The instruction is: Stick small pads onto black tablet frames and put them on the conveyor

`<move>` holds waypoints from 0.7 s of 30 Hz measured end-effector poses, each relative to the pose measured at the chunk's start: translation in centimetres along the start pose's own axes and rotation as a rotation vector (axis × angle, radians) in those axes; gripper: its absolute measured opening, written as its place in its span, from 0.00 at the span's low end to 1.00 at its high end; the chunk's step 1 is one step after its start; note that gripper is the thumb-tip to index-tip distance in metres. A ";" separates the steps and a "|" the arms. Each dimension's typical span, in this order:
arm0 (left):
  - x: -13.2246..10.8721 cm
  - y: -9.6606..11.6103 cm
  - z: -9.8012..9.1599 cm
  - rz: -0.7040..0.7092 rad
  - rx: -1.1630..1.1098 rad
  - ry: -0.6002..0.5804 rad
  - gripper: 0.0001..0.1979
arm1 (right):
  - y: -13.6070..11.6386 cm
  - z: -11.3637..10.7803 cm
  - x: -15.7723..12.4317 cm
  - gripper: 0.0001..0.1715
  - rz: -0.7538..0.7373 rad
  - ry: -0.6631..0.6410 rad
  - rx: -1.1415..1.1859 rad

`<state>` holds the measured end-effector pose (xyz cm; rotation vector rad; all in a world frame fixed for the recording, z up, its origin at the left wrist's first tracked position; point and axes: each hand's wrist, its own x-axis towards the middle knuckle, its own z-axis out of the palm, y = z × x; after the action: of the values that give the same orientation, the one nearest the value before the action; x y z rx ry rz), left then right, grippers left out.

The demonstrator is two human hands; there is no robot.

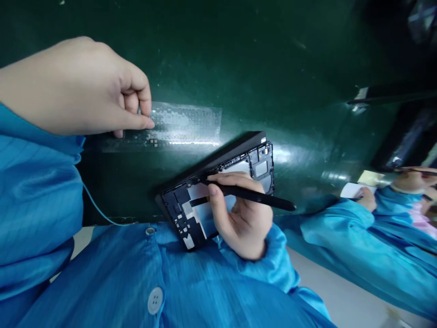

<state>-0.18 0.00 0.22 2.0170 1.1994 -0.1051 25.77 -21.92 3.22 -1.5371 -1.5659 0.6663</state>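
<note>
My left hand [99, 91] is over a clear sheet [194, 123] carrying rows of small pieces, its thumb and forefinger brought together near the left part of the sheet. Whatever is between those fingertips is too small to make out. A few tiny dark squares [153, 142] lie just below them. My right hand [242, 214] grips a slim black pen-like tool [256, 196], its tip pointing left over an opened black device frame [177, 205]. That frame, with silvery panels and small white patches inside, lies tilted at the table edge on a dark flat slab [225, 150].
A dark green table [273, 59] spans the view. On the right a co-worker in a blue sleeve [341, 223] holds a white object [351, 190] near a dark item [403, 132]. A thin blue cord [95, 205] hangs from my left sleeve.
</note>
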 end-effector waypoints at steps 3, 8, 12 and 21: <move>-0.2 1.8 -0.6 0.005 0.042 -0.017 0.29 | -1.1 -0.2 3.6 0.16 0.001 -0.164 0.006; -0.7 3.6 -1.2 0.018 -0.062 -0.073 0.18 | 1.0 2.9 10.9 0.06 -0.050 -0.463 0.172; -0.9 3.7 -1.1 0.023 -0.112 -0.092 0.14 | 2.8 4.6 11.9 0.14 -0.004 -0.517 0.219; -0.7 3.7 -1.2 0.022 -0.004 -0.078 0.24 | 3.1 4.6 12.1 0.11 0.006 -0.558 0.250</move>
<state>1.91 -0.72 3.47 2.0034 1.1280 -0.1686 24.64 -8.89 0.53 -1.2256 -1.7878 1.3247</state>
